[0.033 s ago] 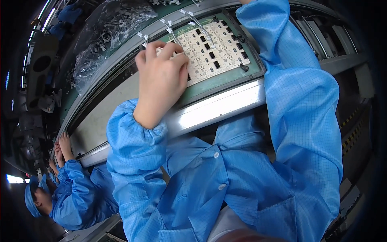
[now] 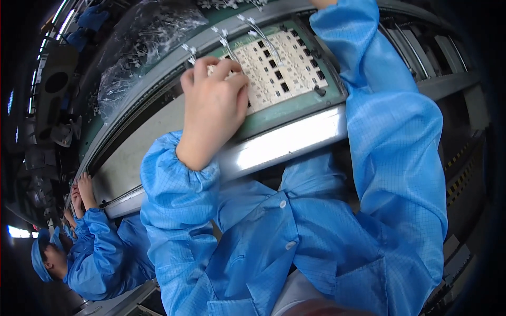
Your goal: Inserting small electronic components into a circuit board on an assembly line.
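My left hand (image 2: 213, 102) is over the left part of a cream-coloured circuit board panel (image 2: 292, 66) with black components on it. Its fingers are bent and closed down at the panel. Whatever lies beneath them is hidden by the hand. The panel rests on a green carrier board (image 2: 279, 114). White-plugged cable leads (image 2: 262, 34) rise from the panel and lean over its far edge. Of my right hand (image 2: 322, 2) only a sliver shows at the top edge, past the blue sleeve, with its fingers out of view.
A metal rail (image 2: 295, 139) runs along the near side of the conveyor line. Beyond it lies a clear plastic bag (image 2: 150, 50) full of white-plugged leads. At the left, a co-worker (image 2: 100, 253) in blue has both hands at the same line.
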### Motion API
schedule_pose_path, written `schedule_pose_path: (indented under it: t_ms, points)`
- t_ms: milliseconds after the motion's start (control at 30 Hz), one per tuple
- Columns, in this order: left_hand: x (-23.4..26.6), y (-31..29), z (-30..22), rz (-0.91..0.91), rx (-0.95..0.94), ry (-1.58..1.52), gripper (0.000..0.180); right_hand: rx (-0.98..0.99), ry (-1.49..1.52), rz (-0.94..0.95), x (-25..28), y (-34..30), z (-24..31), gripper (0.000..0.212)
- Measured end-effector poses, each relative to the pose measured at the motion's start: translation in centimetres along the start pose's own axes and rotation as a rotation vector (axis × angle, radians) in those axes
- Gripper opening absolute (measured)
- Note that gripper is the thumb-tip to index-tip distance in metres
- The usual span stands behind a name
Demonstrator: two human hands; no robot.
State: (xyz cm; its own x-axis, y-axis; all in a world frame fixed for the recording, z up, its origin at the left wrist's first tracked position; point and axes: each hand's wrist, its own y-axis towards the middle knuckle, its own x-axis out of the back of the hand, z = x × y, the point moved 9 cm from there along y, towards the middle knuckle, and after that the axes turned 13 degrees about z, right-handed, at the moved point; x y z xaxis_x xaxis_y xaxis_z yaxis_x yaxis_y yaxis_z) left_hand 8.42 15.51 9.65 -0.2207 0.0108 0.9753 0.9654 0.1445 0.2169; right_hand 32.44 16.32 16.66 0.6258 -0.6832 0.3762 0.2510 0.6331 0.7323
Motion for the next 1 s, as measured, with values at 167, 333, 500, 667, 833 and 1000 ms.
schedule_pose_path:
  t_ms: [167,333,500,667,833,1000]
  points:
    - [-0.4,1.5,4.4,0.095,0.178,-0.256,0.016,-0.101,0.181,0.137,-2.7,-0.1,-1.4,0.010]
    - [3.3,4.6,11.0,-0.406,0.219,-0.532,0.024,-0.092,0.395,0.293,-5.3,-0.2,0.5,0.013]
    - [4.1,4.8,12.1,-0.443,0.162,-0.462,0.015,-0.101,0.536,0.392,-7.1,-1.1,4.4,0.012]
    - [4.8,3.2,11.6,-0.467,0.092,-0.308,0.018,0.058,0.306,0.510,-8.2,-1.6,4.6,0.023]
    - [4.1,2.8,12.3,-0.435,0.084,-0.740,0.021,0.039,0.341,0.532,-8.5,-1.9,4.5,0.023]
    - [4.3,2.5,12.2,-0.468,0.091,-0.732,0.019,-0.016,0.288,0.489,-8.4,-2.2,4.1,0.023]
